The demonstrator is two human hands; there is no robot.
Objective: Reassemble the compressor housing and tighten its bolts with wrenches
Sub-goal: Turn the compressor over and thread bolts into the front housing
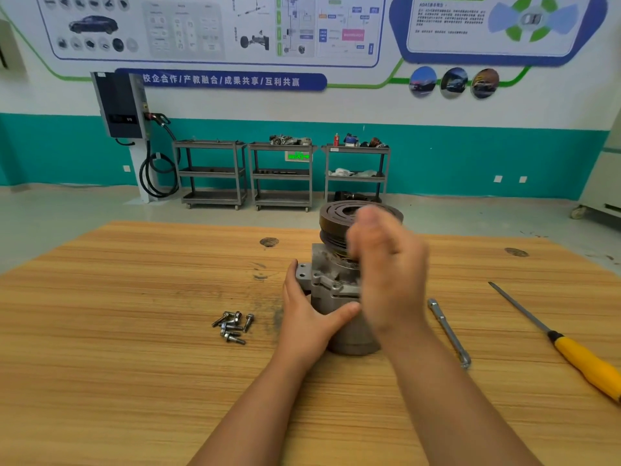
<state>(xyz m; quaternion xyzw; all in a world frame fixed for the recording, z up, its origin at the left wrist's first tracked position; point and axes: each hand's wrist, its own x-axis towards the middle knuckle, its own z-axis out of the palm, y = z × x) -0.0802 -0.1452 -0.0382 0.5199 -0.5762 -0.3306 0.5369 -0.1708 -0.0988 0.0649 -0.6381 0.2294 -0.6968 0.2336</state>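
The grey cast-metal compressor housing (332, 280) stands upright near the middle of the light wooden bench (134, 297). It is ribbed and lugged, scuffed with grime, and topped by a dark grooved round pulley (339, 213). The left hand (309, 317) grips its lower body, thumb across the front. The right hand (389, 264) is a blur before the upper part, so I cannot tell its grasp. Steel flanged bolts (233, 326) lie heaped to the left, and a slim steel wrench (448, 331) lies to the right.

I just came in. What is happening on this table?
A person steadies a compressor on the wooden table: the left hand grips its housing, the right hand is in front of it, too blurred to read. The bolts lie in a loose pile to its left; a wrench and a yellow-handled screwdriver lie untouched on the right.
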